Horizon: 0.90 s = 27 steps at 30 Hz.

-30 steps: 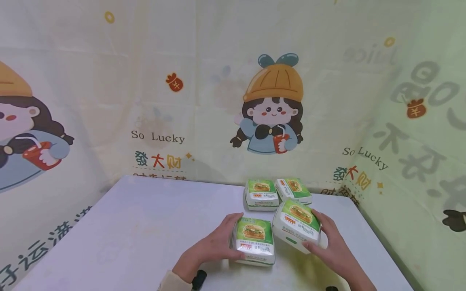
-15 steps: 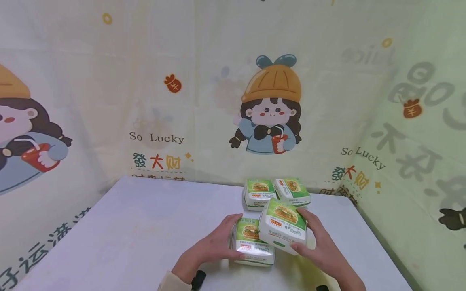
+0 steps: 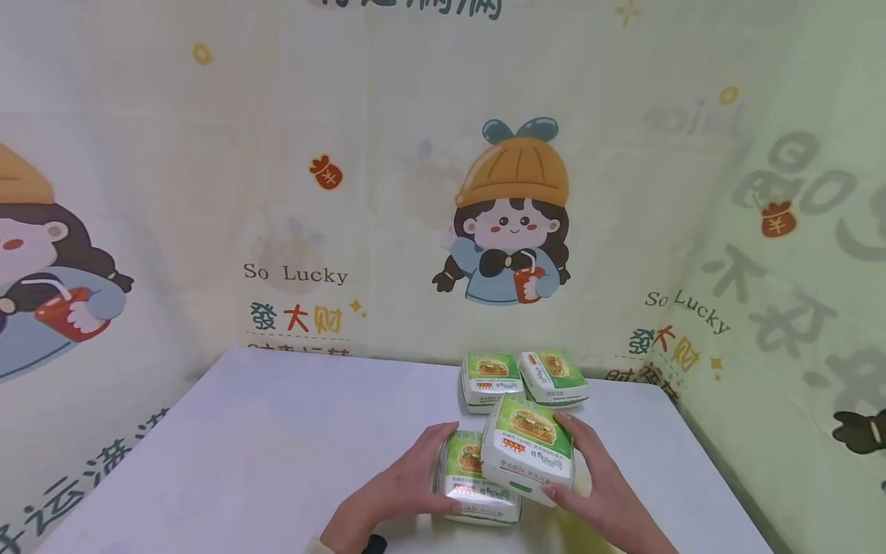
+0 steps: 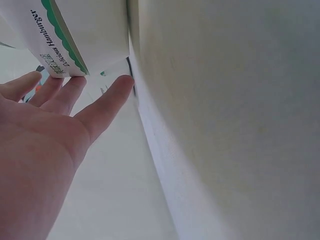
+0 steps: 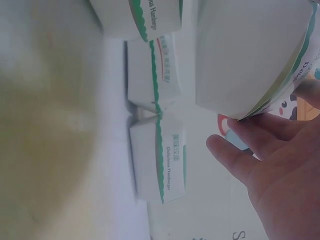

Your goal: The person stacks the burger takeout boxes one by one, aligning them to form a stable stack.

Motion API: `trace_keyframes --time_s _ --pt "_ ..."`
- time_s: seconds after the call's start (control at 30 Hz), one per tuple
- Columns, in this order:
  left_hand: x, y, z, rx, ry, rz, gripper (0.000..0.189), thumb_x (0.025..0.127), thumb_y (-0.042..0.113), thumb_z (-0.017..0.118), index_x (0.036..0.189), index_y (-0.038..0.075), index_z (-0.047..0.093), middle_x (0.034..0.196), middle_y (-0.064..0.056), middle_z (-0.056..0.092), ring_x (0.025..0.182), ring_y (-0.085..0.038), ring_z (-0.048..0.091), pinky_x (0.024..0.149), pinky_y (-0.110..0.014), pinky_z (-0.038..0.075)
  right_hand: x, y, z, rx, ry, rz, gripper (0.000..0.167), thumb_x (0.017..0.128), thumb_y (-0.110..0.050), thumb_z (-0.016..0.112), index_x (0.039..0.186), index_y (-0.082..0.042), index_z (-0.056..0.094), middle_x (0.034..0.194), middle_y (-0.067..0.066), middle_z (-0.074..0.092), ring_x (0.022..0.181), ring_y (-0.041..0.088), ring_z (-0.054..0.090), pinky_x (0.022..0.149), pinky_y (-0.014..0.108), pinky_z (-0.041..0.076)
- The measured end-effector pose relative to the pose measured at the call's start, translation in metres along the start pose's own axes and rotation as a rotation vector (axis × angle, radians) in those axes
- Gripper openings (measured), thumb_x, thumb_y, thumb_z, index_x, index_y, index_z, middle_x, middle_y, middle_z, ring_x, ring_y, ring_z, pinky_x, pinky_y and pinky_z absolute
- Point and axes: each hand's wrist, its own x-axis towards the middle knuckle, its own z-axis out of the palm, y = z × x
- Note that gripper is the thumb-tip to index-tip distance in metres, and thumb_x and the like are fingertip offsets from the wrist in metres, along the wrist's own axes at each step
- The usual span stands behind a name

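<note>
In the head view my left hand [image 3: 401, 481] holds a green-and-white hamburger box [image 3: 465, 504] on the table, thumb at its front and fingers at its far left edge. The left wrist view has my fingertips against this box's printed side [image 4: 60, 42]. My right hand [image 3: 605, 492] grips a second hamburger box [image 3: 529, 446] by its right side, raised and tilted. It covers the right part of the lower box's top; whether they touch I cannot tell. From the right wrist, the raised box [image 5: 245, 55] shows its plain white underside.
Behind, two more hamburger boxes stand near the table's back edge, one on the left [image 3: 491, 373] and one turned at an angle on the right [image 3: 555, 375]. A printed cloth [image 3: 388, 215] hangs around the white table [image 3: 277, 438].
My right hand has carried its box leftward, from beside the left-hand box to over its right part. My left hand keeps its hold in place. The head view has tipped slightly upward.
</note>
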Motion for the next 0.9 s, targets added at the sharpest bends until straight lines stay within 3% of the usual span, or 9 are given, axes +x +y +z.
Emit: trace_keyframes --time_s 0.2,0.4,0.57,0.7,0.9 --pt "-0.0033 -0.0028 0.0022 0.021 0.001 0.042 0.11 0.071 0.051 0.084 0.156 0.019 0.024 0.155 0.002 0.031 0.14 -0.018 0.036 0.116 -0.045 0.036 -0.0046 -0.0007 0.0033 0.004 0.006 -0.028 0.091 0.079 -0.036 0.08 0.154 -0.032 0.03 0.152 -0.002 0.039 0.129 -0.004 0.037 0.098 0.044 0.048" --pt "-0.0049 -0.005 0.0044 -0.013 -0.007 0.045 0.106 0.07 0.049 0.085 0.155 0.027 0.024 0.155 0.003 0.032 0.134 -0.011 0.038 0.115 -0.033 0.036 -0.0067 -0.0014 0.0062 0.012 0.012 -0.087 0.092 0.077 -0.033 0.082 0.153 -0.03 0.032 0.151 -0.005 0.039 0.127 -0.01 0.036 0.098 0.031 0.047" --pt "-0.0047 -0.0059 0.0051 -0.048 -0.006 0.052 0.106 0.07 0.046 0.086 0.155 0.027 0.025 0.153 0.002 0.033 0.132 -0.01 0.04 0.113 -0.027 0.035 -0.0062 -0.0031 0.0062 0.049 -0.016 -0.079 0.091 0.078 -0.031 0.081 0.154 -0.029 0.03 0.152 -0.005 0.038 0.127 -0.007 0.039 0.096 0.033 0.05" --pt "-0.003 -0.0048 0.0053 -0.077 -0.018 0.036 0.105 0.07 0.045 0.086 0.154 0.029 0.025 0.152 0.004 0.032 0.129 -0.01 0.041 0.112 -0.028 0.035 -0.0056 -0.0053 0.0061 0.126 -0.075 -0.024 0.09 0.081 -0.031 0.08 0.154 -0.032 0.027 0.153 -0.007 0.036 0.128 -0.004 0.041 0.097 0.038 0.051" --pt "0.0029 -0.0018 0.0041 -0.097 -0.022 0.01 0.105 0.07 0.043 0.085 0.155 0.028 0.025 0.153 0.008 0.031 0.126 -0.011 0.041 0.112 -0.035 0.04 0.0018 -0.0058 0.006 0.135 -0.085 -0.109 0.093 0.08 -0.031 0.081 0.155 -0.028 0.026 0.153 -0.009 0.036 0.129 0.0 0.043 0.098 0.036 0.051"
